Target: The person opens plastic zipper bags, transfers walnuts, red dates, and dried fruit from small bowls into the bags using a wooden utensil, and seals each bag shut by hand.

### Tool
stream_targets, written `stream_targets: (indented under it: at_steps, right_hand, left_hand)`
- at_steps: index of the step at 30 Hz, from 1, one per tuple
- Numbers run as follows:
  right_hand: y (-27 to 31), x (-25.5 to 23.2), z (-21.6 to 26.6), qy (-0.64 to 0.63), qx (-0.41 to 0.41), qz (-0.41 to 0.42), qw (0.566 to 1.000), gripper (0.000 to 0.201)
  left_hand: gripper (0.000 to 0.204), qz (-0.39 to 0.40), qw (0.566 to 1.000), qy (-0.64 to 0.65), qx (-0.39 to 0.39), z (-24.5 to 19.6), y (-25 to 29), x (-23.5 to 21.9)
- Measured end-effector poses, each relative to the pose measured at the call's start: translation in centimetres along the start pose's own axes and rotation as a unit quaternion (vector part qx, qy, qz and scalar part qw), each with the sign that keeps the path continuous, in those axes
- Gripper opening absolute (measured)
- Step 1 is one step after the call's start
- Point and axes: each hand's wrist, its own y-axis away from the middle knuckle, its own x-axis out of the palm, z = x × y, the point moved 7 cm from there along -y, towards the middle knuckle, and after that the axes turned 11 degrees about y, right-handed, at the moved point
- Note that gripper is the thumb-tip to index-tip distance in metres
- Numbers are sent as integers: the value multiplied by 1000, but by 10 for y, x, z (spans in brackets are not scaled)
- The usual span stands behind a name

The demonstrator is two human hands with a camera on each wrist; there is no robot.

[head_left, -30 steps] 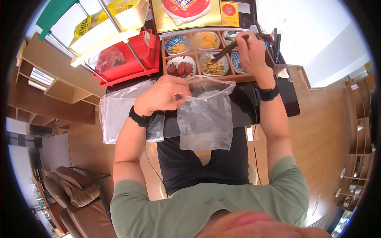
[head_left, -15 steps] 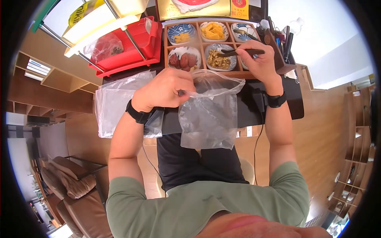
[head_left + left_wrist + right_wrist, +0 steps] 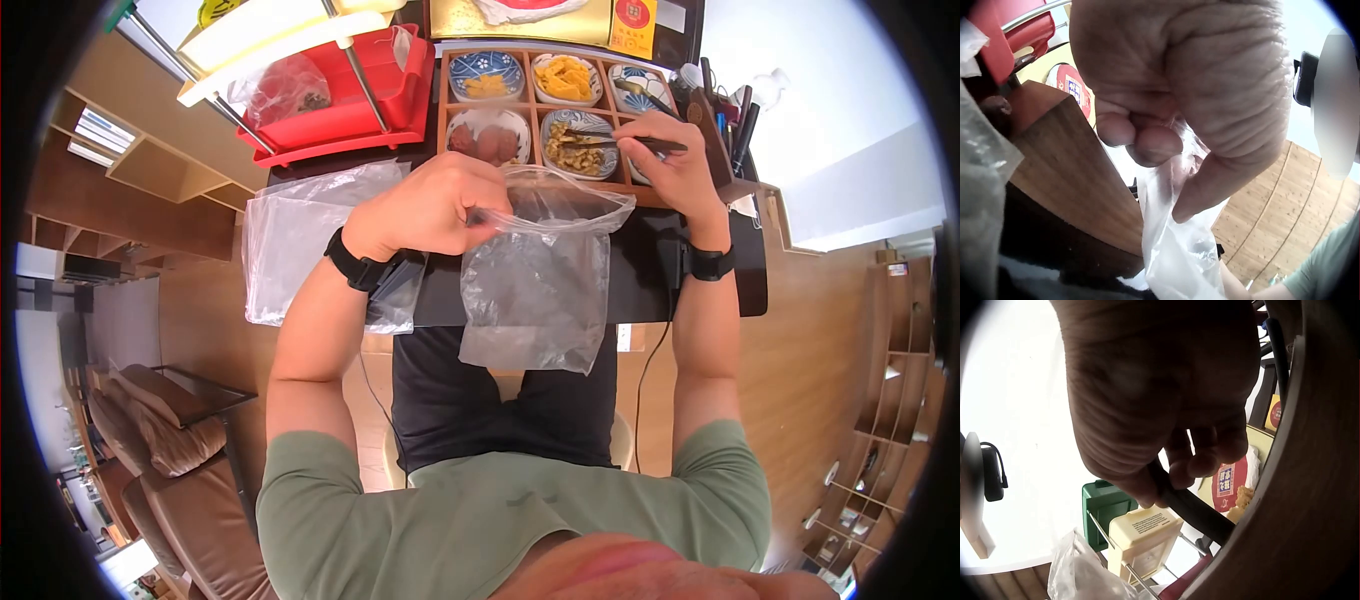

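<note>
At the far left stands a red plastic bin (image 3: 400,118) with a crumpled clear bag (image 3: 285,88) inside, beneath a cream-coloured tray (image 3: 290,48). Nearer the person, flat clear plastic bags (image 3: 300,250) lie on the dark table (image 3: 440,300), partly under the left forearm (image 3: 312,340).

The left hand (image 3: 440,208) is closed on the mouth of an open clear plastic bag (image 3: 535,300), pinching its rim between thumb and fingers; the bag hangs over the table's front edge (its body looks flat).

Just beyond, a divided wooden box (image 3: 533,122) holds patterned dishes. On its left, a blue dish (image 3: 487,63) of yellow pieces sits behind a dish of red dates (image 3: 495,145); in the middle, a dish of orange-yellow dried pieces (image 3: 565,80) is behind a dish of walnut pieces (image 3: 572,155).

The right hand (image 3: 675,165) grips dark tongs (image 3: 662,144) between thumb and fingers, their tips in the walnut dish (whether they pinch a piece, I cannot tell). Right of the box stands a brown pen holder (image 3: 706,135) with dark pens (image 3: 743,130).
</note>
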Motion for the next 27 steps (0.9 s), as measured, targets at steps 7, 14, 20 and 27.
stream_targets:
  at_steps: [7,14,20,27]
  right_hand:
    - [4,4,-7,-70,16,-49,996,10]
    - [5,-11,-11,-55,43,-98,993,13]
    - [11,-11,-24,-123,86,-121,981,14]
    - [11,-18,17,-372,-25,-124,920,12]
  left_hand:
    - [13,9,1000,-21,6,0,-1,2]
    - [13,-5,1000,-30,-2,4,0,1]
    - [14,0,999,-44,-2,3,0,1]
    - [14,-1,999,-40,-2,5,0,2]
